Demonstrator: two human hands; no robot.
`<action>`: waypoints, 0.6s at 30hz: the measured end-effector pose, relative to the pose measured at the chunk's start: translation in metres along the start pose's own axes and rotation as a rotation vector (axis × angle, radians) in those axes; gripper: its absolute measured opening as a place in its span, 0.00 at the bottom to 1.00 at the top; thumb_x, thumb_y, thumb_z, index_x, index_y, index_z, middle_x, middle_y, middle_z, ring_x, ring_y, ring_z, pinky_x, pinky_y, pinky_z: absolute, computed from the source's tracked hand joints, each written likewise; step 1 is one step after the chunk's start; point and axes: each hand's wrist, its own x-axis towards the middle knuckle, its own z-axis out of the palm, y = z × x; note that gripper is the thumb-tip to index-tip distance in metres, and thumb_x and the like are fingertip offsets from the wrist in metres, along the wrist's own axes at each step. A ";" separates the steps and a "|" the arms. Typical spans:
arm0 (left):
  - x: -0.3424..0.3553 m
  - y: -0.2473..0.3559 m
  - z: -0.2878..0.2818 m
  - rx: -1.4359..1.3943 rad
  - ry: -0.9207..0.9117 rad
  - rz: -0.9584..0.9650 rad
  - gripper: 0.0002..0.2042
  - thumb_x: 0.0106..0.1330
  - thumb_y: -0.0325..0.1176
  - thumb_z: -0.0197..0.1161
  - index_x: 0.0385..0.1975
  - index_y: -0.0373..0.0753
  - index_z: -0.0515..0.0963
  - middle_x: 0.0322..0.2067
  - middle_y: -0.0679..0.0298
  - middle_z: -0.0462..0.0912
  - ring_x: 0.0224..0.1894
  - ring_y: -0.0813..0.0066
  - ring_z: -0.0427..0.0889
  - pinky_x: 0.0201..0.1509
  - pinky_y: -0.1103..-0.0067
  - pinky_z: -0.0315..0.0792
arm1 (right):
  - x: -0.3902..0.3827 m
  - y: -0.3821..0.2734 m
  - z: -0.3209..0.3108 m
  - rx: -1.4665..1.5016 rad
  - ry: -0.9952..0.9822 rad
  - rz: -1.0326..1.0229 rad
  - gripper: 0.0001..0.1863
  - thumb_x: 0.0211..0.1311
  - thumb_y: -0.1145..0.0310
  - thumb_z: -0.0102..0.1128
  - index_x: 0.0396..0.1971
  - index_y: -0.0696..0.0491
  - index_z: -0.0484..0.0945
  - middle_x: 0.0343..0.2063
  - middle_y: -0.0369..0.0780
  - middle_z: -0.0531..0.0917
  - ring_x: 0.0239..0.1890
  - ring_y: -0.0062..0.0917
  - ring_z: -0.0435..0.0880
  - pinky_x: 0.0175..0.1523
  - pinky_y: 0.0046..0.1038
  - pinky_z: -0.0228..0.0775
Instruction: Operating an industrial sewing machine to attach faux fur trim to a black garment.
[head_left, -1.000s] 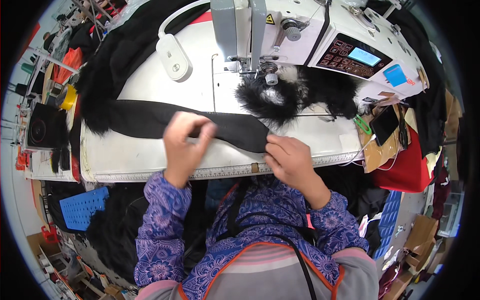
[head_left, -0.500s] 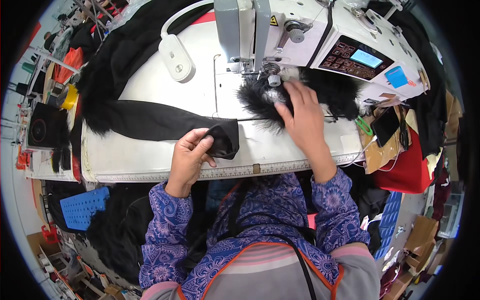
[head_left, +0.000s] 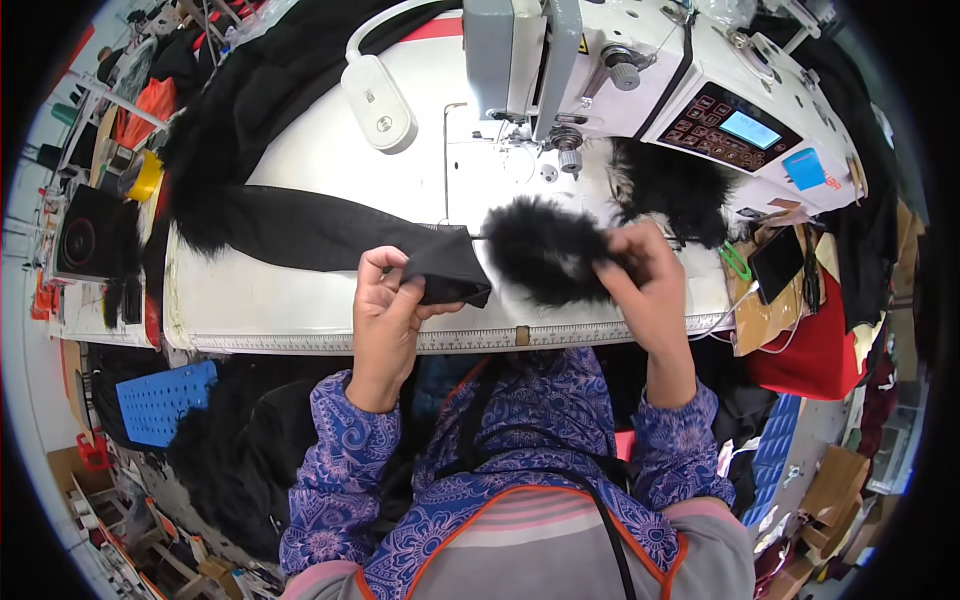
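A long black fabric strip (head_left: 300, 228) lies across the white machine bed, fur at its far left end. My left hand (head_left: 386, 320) grips the strip's right end, which is folded over between thumb and fingers. My right hand (head_left: 648, 285) is closed on a fluffy black fur piece (head_left: 535, 245) just right of that end, below the needle. Behind both stands the sewing machine (head_left: 550, 75), its presser area (head_left: 540, 145) free of my hands. More black fur (head_left: 670, 185) sits under the machine's arm at the right.
A white controller (head_left: 380, 110), a control panel (head_left: 728, 132) and a ruler strip (head_left: 470, 340) are around the bed. At right are green snips (head_left: 734, 260), a phone (head_left: 777, 262) and red cloth (head_left: 815, 355); at left, yellow tape (head_left: 145, 175), a speaker (head_left: 85, 235) and blue perforated plastic (head_left: 165, 400).
My left hand has taken and folded the strip's end. My right hand let go of it, reached under the machine head, and has brought the fur piece down toward me.
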 end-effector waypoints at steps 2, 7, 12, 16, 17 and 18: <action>0.002 -0.005 -0.001 -0.007 -0.015 0.045 0.04 0.70 0.23 0.50 0.32 0.38 0.69 0.44 0.60 0.79 0.43 0.73 0.83 0.44 0.74 0.83 | -0.018 -0.026 -0.005 0.149 -0.079 0.072 0.10 0.52 0.81 0.60 0.37 0.59 0.76 0.32 0.39 0.80 0.34 0.23 0.81 0.38 0.23 0.72; 0.007 -0.027 -0.002 -0.032 -0.136 -0.020 0.09 0.73 0.28 0.48 0.47 0.33 0.72 0.47 0.59 0.76 0.52 0.70 0.78 0.55 0.73 0.76 | -0.035 -0.046 0.001 0.282 -0.536 -0.045 0.09 0.42 0.82 0.69 0.28 0.59 0.83 0.29 0.41 0.83 0.35 0.26 0.82 0.40 0.24 0.72; 0.002 -0.026 0.010 -0.093 -0.316 0.008 0.38 0.69 0.60 0.46 0.61 0.24 0.60 0.59 0.50 0.68 0.62 0.63 0.69 0.67 0.65 0.63 | -0.046 -0.013 0.033 0.549 -0.497 0.135 0.11 0.48 0.83 0.69 0.26 0.57 0.74 0.34 0.40 0.81 0.34 0.21 0.80 0.37 0.23 0.73; -0.007 -0.015 0.002 -0.070 -0.400 -0.059 0.41 0.63 0.59 0.58 0.64 0.29 0.58 0.59 0.51 0.68 0.61 0.65 0.70 0.67 0.70 0.62 | -0.036 -0.004 0.043 0.519 -0.355 0.325 0.16 0.57 0.81 0.63 0.45 0.58 0.70 0.32 0.38 0.78 0.37 0.18 0.81 0.34 0.17 0.75; -0.008 -0.017 0.002 -0.069 -0.400 -0.060 0.41 0.63 0.59 0.58 0.64 0.29 0.58 0.59 0.51 0.68 0.61 0.65 0.70 0.67 0.70 0.62 | -0.033 -0.005 0.047 0.482 -0.272 0.321 0.18 0.59 0.81 0.60 0.49 0.59 0.69 0.33 0.37 0.78 0.36 0.18 0.81 0.34 0.17 0.75; -0.010 -0.018 0.002 0.163 -0.323 0.030 0.36 0.62 0.49 0.62 0.63 0.30 0.60 0.57 0.53 0.70 0.58 0.66 0.72 0.65 0.72 0.65 | -0.031 -0.006 0.049 0.443 -0.190 0.317 0.21 0.61 0.81 0.58 0.54 0.61 0.67 0.34 0.37 0.77 0.36 0.19 0.81 0.34 0.18 0.76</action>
